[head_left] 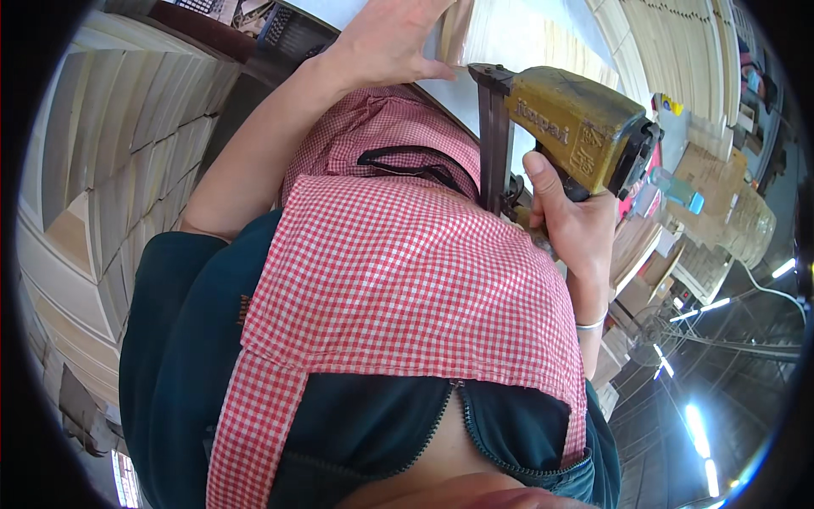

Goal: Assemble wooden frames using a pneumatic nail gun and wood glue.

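Stacked pale boards (161, 127) rise at the person's left, seemingly packed edge to edge to save room. In front of the checked apron (415, 271) lies the white tabletop (337, 10), bearing pale wooden pieces (526, 38) lined up side by side, perhaps to keep their edges even. The yellow nail gun (577, 119) is at the tabletop's near edge, right of the apron's middle; its body's long axis runs from a dark nose at the left, slanting slightly down to a black cap at the right. The nose points left, toward the left hand (390, 42), while the dark magazine (496, 153) runs back toward the person, roughly square to the body. The right hand (581, 225) has its fingers closed around the handle, thumb up beside the body, likely to steady the weight. The left hand's thumb spreads toward the nose, just beside it, perhaps bracing the wood; its other fingers are cut off, so I cannot tell whether they grip anything.
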Demonstrator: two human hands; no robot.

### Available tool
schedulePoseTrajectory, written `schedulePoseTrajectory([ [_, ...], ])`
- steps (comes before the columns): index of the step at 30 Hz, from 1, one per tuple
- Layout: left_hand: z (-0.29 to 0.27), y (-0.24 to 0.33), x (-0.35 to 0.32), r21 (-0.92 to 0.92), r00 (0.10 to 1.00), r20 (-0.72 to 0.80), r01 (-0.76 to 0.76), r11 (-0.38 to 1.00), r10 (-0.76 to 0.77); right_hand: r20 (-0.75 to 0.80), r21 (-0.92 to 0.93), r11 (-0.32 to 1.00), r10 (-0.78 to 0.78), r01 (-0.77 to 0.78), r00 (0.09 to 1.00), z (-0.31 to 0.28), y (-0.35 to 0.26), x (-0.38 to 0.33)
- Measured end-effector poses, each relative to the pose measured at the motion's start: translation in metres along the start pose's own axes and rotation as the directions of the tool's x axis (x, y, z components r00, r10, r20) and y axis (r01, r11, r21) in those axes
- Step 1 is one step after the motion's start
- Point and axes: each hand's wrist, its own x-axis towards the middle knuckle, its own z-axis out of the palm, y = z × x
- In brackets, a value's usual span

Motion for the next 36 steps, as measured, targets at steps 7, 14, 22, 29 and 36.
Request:
schedulePoseTrajectory([
  [7,0.020,-0.025,-0.004,0.049,0.921,-0.319,-0.220,0.974,0.223,-0.034,-0.002,0.992,-0.130,0.129,0.991,0.012,0.000,0.003],
  [14,0.022,-0.051,-0.025,0.027,0.869,-0.377,-0.334,0.942,0.319,-0.057,-0.102,0.984,-0.150,0.144,0.987,0.040,-0.015,0.023],
  [22,0.026,-0.078,-0.033,0.016,0.862,-0.395,-0.339,0.941,0.318,0.002,-0.130,0.969,-0.211,0.209,0.978,0.066,-0.026,0.039],
  [29,0.032,-0.091,-0.036,0.008,0.848,-0.413,-0.361,0.932,0.332,0.033,-0.167,0.952,-0.253,0.255,0.967,0.074,-0.030,0.039],
  [36,0.027,-0.079,-0.037,0.015,0.846,-0.428,-0.344,0.939,0.317,0.028,-0.106,0.972,-0.207,0.209,0.978,0.068,-0.031,0.036],
])
